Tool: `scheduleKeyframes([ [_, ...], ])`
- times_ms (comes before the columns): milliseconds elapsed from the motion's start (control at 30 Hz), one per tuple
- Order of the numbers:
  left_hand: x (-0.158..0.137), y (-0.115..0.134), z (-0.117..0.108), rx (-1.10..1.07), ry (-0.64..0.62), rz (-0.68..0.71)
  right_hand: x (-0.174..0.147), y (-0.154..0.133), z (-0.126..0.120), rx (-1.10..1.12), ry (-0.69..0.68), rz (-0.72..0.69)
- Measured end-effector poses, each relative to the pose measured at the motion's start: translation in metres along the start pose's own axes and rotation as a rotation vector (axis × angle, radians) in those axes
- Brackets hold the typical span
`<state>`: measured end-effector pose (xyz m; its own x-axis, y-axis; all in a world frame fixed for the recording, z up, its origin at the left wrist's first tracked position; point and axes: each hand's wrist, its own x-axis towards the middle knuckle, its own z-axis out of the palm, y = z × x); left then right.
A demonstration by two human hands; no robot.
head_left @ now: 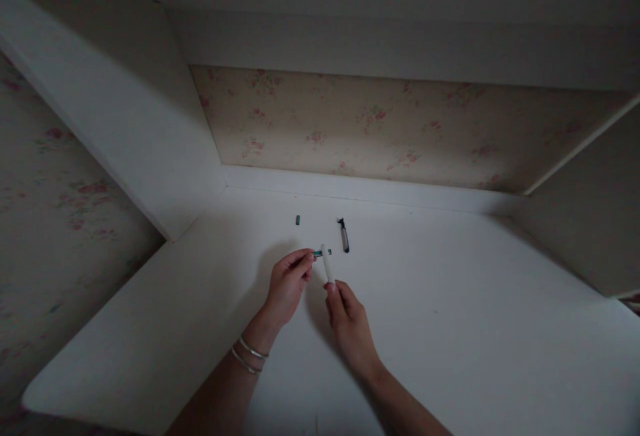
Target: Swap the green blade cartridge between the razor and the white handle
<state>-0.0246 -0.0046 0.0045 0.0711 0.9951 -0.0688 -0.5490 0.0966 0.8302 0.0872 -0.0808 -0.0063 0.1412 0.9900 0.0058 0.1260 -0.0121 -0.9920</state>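
Observation:
My left hand (291, 283) is closed, its thumb and fingers pinching a small teal and dark strip (317, 254) that looks like a razor blade cartridge. My right hand (349, 319) is wrapped round the lower end of a slim white stick (327, 264). The stick's upper part crosses in front of the strip; whether they touch I cannot tell. A small teal and dark bit (329, 251) shows just right of the stick. Beyond my hands lies a razor (345, 236) with a black and grey handle. Left of it rests a small green and black cartridge-like piece (298, 220).
Everything lies on a white tabletop (450, 356). A white panel (135, 109) rises on the left and another panel (590, 216) on the right. Flowered wallpaper (370, 129) covers the back wall, beneath a white overhang (400, 49).

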Motion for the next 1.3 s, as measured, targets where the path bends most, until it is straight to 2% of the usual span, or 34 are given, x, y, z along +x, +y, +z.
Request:
scheduleKeyframes([
  [100,-0.0003,0.0004,0.0001,0.0,-0.012,0.002,-0.0011,0.0007,0.0015,-0.013,-0.08,-0.015],
  [233,-0.0003,0.0009,0.0003,-0.009,0.006,-0.003,0.0009,0.0015,-0.0006,0.011,0.047,-0.014],
  [300,-0.0001,0.0006,0.0003,-0.007,0.003,-0.003,0.0017,0.0015,-0.0014,0.015,0.068,-0.006],
  [467,0.0003,0.0005,0.0004,0.003,-0.018,0.007,-0.0001,-0.0008,0.0004,-0.035,-0.092,-0.02],
  [667,0.0005,0.0004,0.0009,0.021,0.015,0.011,0.0011,0.0013,-0.001,0.042,0.043,0.028],
  [833,0.0,0.0009,0.0007,0.025,-0.017,0.016,-0.0007,0.002,0.0021,-0.004,-0.104,-0.011],
  [1033,0.0,0.0006,0.0011,0.028,0.005,0.022,0.002,0.0015,-0.0012,0.057,0.039,0.022],
  [1200,-0.0012,0.0027,0.0025,0.04,-0.026,0.015,-0.0004,0.0004,0.0005,0.016,-0.087,0.007],
  [1300,-0.001,0.0021,0.0018,0.041,-0.02,0.015,0.0002,0.0005,0.0001,0.013,-0.05,0.009],
])
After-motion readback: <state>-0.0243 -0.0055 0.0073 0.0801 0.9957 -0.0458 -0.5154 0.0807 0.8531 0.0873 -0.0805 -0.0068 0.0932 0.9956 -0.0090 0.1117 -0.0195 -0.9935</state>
